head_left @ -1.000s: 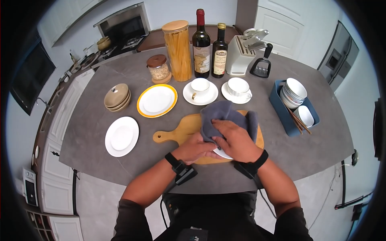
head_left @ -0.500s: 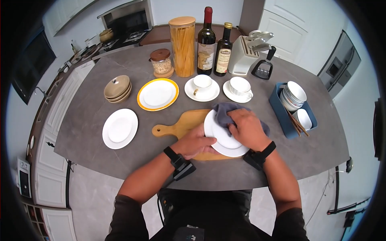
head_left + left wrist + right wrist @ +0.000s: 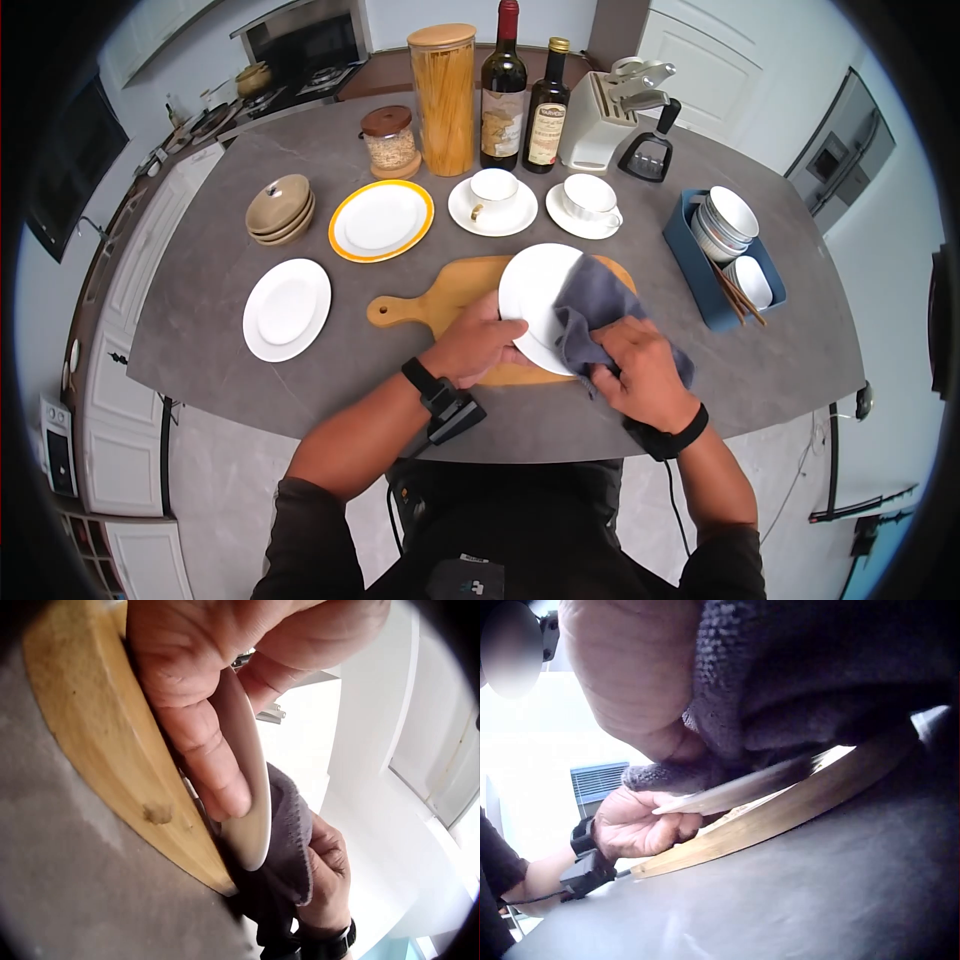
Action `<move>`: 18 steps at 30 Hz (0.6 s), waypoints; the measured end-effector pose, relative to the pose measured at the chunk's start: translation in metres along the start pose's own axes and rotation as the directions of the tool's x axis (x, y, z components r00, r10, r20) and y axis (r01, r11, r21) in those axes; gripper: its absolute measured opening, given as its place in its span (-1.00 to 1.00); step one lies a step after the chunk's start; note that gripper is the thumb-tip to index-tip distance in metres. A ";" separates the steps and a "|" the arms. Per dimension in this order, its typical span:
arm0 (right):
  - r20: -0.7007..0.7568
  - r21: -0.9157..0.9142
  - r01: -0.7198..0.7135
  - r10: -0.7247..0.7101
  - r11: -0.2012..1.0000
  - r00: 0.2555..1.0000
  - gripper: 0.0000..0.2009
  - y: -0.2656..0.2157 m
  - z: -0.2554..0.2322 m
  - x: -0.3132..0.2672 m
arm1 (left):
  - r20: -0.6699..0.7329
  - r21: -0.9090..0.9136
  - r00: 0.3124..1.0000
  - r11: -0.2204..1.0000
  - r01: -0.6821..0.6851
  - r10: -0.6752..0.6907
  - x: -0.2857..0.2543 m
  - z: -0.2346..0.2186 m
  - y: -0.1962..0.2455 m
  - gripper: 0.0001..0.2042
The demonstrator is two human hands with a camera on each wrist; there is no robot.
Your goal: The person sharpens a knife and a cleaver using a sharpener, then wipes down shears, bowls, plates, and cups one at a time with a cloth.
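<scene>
My left hand (image 3: 477, 340) grips a white plate (image 3: 533, 300) by its near left edge, thumb on the upper face and fingers underneath, as the left wrist view shows. The plate is held over a wooden cutting board (image 3: 455, 292). In my right hand (image 3: 645, 372) is a dark grey cloth (image 3: 600, 297), pinched between thumb and fingers. The cloth lies across the plate's right side, hiding that part of the rim, and its loose end hangs past the board's right edge. In the right wrist view the cloth (image 3: 780, 697) bunches against the plate (image 3: 742, 787).
Left stand a white plate (image 3: 287, 310), stacked beige bowls (image 3: 280, 208) and a yellow-rimmed plate (image 3: 381, 220). Two cups on saucers (image 3: 492, 222) sit beyond the board. Behind are jars, bottles (image 3: 503, 110) and a knife block (image 3: 597, 125). A blue bin (image 3: 700, 265) of bowls and chopsticks is right.
The cloth, which covered most of the plate, has moved right with my right hand, baring the plate's left part. My left hand keeps its grip on the plate.
</scene>
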State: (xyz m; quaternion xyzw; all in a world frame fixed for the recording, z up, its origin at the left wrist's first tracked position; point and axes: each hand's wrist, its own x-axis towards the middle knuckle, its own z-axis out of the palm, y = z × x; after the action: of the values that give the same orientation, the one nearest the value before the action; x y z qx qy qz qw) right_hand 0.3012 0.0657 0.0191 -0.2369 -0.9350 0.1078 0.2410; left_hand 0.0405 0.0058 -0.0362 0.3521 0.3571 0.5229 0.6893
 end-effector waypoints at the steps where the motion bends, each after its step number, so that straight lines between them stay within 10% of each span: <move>1: 0.015 0.081 0.026 -0.027 0.996 1.000 -0.67 -0.002 0.000 0.002 | -0.024 -0.001 1.000 1.000 0.000 0.000 0.001 0.000 -0.001 -0.50; 9: 0.037 0.361 0.111 -0.133 0.926 0.990 -0.62 -0.019 0.022 0.027 | -0.129 -0.034 0.991 0.999 0.011 -0.015 0.004 -0.007 -0.008 -0.63; 18: -0.034 0.231 0.153 -0.149 0.961 0.988 -0.62 0.002 0.046 0.071 | -0.114 -0.085 0.990 0.994 0.075 -0.084 -0.004 0.001 0.009 -0.63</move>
State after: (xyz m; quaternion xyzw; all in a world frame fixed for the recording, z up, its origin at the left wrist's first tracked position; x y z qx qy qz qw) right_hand 0.2239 0.0988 0.0074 -0.1359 -0.9292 0.1963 0.2821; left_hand 0.0366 0.0039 -0.0270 0.2784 0.3893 0.5287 0.7010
